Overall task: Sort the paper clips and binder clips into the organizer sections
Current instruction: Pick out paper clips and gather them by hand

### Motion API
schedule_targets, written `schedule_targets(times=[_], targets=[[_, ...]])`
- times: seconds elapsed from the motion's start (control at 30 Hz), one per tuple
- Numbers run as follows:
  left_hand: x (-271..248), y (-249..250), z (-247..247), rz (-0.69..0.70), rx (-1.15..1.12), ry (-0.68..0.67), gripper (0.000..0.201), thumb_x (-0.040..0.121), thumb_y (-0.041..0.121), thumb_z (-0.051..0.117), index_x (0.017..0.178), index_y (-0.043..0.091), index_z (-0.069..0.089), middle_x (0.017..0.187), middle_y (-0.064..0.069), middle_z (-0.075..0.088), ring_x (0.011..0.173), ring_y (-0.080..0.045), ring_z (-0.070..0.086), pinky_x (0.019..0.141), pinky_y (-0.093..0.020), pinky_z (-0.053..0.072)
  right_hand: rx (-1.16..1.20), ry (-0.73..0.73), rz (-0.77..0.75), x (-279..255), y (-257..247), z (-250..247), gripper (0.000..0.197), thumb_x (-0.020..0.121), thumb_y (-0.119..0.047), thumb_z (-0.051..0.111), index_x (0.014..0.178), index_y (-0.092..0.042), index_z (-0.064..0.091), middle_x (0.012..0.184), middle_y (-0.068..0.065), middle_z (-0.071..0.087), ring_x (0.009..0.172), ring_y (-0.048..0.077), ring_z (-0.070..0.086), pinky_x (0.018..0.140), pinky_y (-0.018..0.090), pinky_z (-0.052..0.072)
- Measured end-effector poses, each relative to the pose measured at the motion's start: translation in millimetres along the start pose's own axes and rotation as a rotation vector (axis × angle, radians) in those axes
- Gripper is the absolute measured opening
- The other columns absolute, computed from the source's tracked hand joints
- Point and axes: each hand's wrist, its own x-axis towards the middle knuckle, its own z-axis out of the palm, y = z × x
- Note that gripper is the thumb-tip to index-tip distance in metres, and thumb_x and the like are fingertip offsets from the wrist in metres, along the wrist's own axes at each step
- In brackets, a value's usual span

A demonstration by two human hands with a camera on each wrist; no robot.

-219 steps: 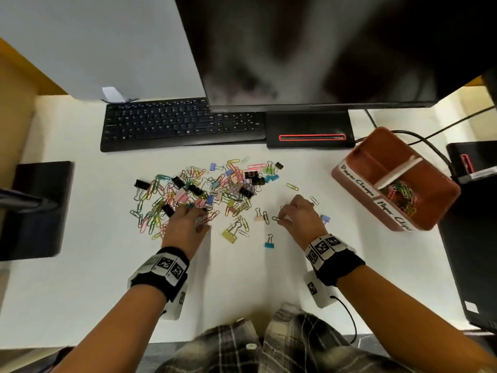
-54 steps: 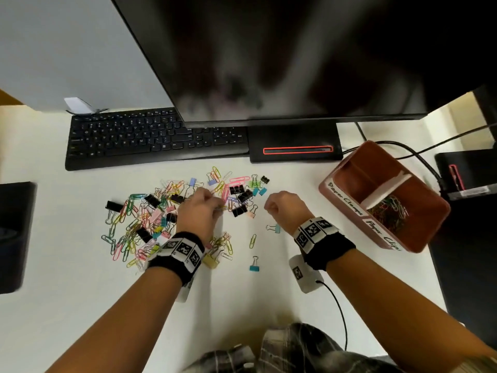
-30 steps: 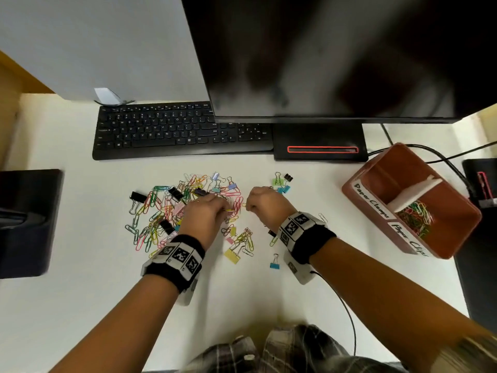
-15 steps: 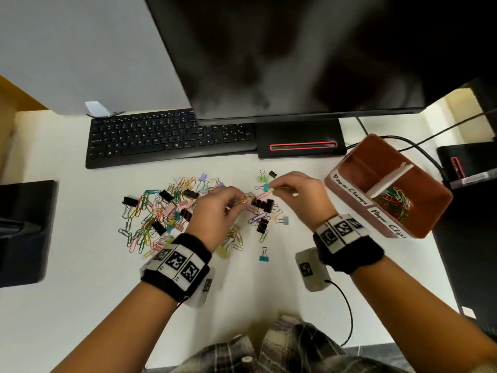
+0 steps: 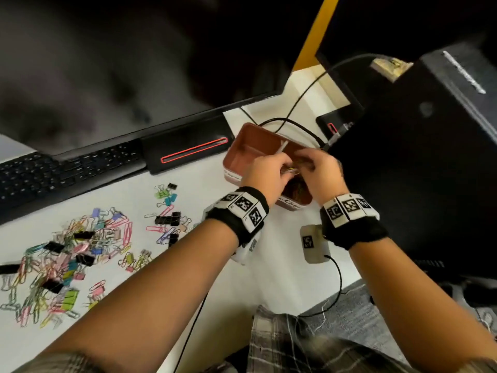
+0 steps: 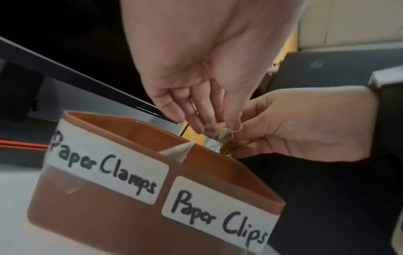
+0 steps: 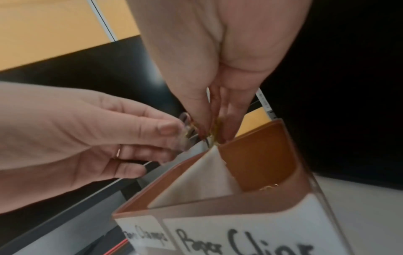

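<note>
Both hands meet above the brown organizer point(image 5: 250, 146), over its right section labelled "Paper Clips" point(image 6: 220, 222). My left hand point(image 5: 282, 168) points down and pinches a few yellowish paper clips point(image 6: 224, 132) at its fingertips. My right hand point(image 5: 306, 165) pinches the same small bunch of paper clips point(image 7: 214, 131) from the other side. A white divider point(image 7: 202, 174) splits the box, and coloured clips point(image 5: 297, 191) lie in the right section. The left section, "Paper Clamps" point(image 6: 102, 170), shows nothing inside. A mixed pile of paper clips and binder clips point(image 5: 80, 251) lies on the white desk at the left.
A keyboard point(image 5: 61, 173) and the monitor base point(image 5: 188, 149) stand behind the pile. Black cables point(image 5: 295, 125) run behind the organizer, and a dark computer case point(image 5: 419, 157) sits close on its right. A small group of black binder clips point(image 5: 168, 219) lies nearer the organizer.
Both hands left the pile and moved right to hover over the organizer, carrying paper clips. The head view swung right with them.
</note>
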Motion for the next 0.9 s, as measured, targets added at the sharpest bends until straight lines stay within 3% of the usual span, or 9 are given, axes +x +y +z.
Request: schedule_targets(times=[0.07, 0.17, 0.27, 0.33, 0.37, 0.43, 0.57, 0.73, 0.9], targets=[[3.5, -1.6, 3.4, 0.000, 0.062, -0.027, 0.027, 0.083, 0.023, 0.063, 0.109, 0.019, 0.064, 0.110, -0.004, 0.067, 0.104, -0.023, 0.058, 0.094, -0.033, 0.045, 0.043, -0.004, 0.034, 2.3, 10.9, 4.5, 0.032, 0.091, -0.004, 0.047, 0.118, -0.014, 0.060, 0.118, 0.008, 0.064, 0.110, 0.020, 0.060, 0.096, 0.022, 0.043], [-12.8, -15.2, -12.9, 0.026, 0.007, 0.058, 0.025, 0.083, 0.014, 0.062, 0.108, 0.016, 0.065, 0.112, -0.004, 0.062, 0.103, -0.020, 0.056, 0.092, -0.026, 0.042, 0.146, 0.005, -0.025, -6.3, 14.9, 10.0, 0.029, 0.090, -0.003, 0.045, 0.112, -0.016, 0.059, 0.110, 0.006, 0.064, 0.103, 0.019, 0.061, 0.095, 0.036, 0.050], [-47.9, -46.2, -39.6, -0.039, -0.036, 0.178, 0.023, 0.083, 0.013, 0.062, 0.105, 0.019, 0.063, 0.105, 0.001, 0.059, 0.091, -0.013, 0.057, 0.083, -0.013, 0.043, 0.113, -0.018, -0.299, -27.5, -0.3, 25.6, 0.018, 0.087, -0.004, 0.053, 0.101, -0.011, 0.063, 0.096, 0.003, 0.062, 0.085, 0.011, 0.058, 0.081, 0.026, 0.051], [-77.0, -75.2, -58.9, -0.157, -0.009, 0.239, 0.022, 0.084, 0.012, 0.061, 0.104, 0.020, 0.060, 0.102, 0.002, 0.056, 0.082, -0.009, 0.055, 0.071, -0.004, 0.039, 0.141, -0.148, -0.398, -41.2, -13.1, 45.6, 0.019, 0.085, -0.004, 0.057, 0.102, -0.012, 0.063, 0.092, 0.001, 0.061, 0.077, 0.007, 0.055, 0.073, 0.015, 0.046], [-93.1, -91.0, -68.3, -0.231, 0.011, 0.261, 0.021, 0.085, 0.012, 0.061, 0.104, 0.020, 0.059, 0.100, 0.001, 0.056, 0.079, -0.009, 0.055, 0.067, -0.005, 0.039, 0.145, -0.246, -0.411, -46.8, -17.6, 58.0, 0.022, 0.085, -0.005, 0.058, 0.105, -0.014, 0.062, 0.093, -0.001, 0.059, 0.074, 0.006, 0.054, 0.069, 0.011, 0.044], [-126.2, -123.8, -83.5, -0.371, 0.062, 0.293, 0.020, 0.085, 0.013, 0.061, 0.103, 0.020, 0.057, 0.098, 0.000, 0.057, 0.077, -0.012, 0.057, 0.067, -0.017, 0.046, 0.066, -0.440, -0.403, -54.2, -23.1, 84.5, 0.028, 0.085, -0.011, 0.061, 0.112, -0.017, 0.059, 0.103, -0.002, 0.057, 0.079, 0.007, 0.055, 0.072, 0.014, 0.043], [-180.0, -178.3, -93.0, -0.617, 0.144, 0.234, 0.024, 0.081, 0.012, 0.064, 0.104, 0.016, 0.058, 0.101, -0.007, 0.059, 0.084, -0.021, 0.059, 0.075, -0.030, 0.049, -0.170, -0.642, -0.324, -57.6, -25.1, 127.0, 0.036, 0.085, -0.015, 0.060, 0.120, -0.018, 0.056, 0.118, 0.005, 0.053, 0.102, 0.025, 0.057, 0.092, 0.036, 0.047], [-202.9, -199.7, -82.8, -0.616, 0.201, 0.171, 0.033, 0.082, 0.016, 0.066, 0.113, 0.011, 0.058, 0.112, -0.012, 0.057, 0.097, -0.029, 0.055, 0.084, -0.031, 0.044, -0.229, -0.592, -0.269, -50.1, -30.4, 153.2, 0.038, 0.083, -0.013, 0.062, 0.121, -0.015, 0.056, 0.123, 0.008, 0.051, 0.112, 0.028, 0.050, 0.100, 0.033, 0.041], [-191.4, -197.0, -81.2, -0.591, 0.253, 0.191, 0.040, 0.080, 0.023, 0.067, 0.118, 0.017, 0.056, 0.122, -0.007, 0.054, 0.109, -0.028, 0.052, 0.091, -0.038, 0.047, -0.200, -0.539, -0.207, -39.4, -39.1, 168.1, 0.027, 0.086, -0.005, 0.057, 0.112, -0.010, 0.062, 0.114, 0.012, 0.059, 0.104, 0.029, 0.056, 0.090, 0.031, 0.042]])
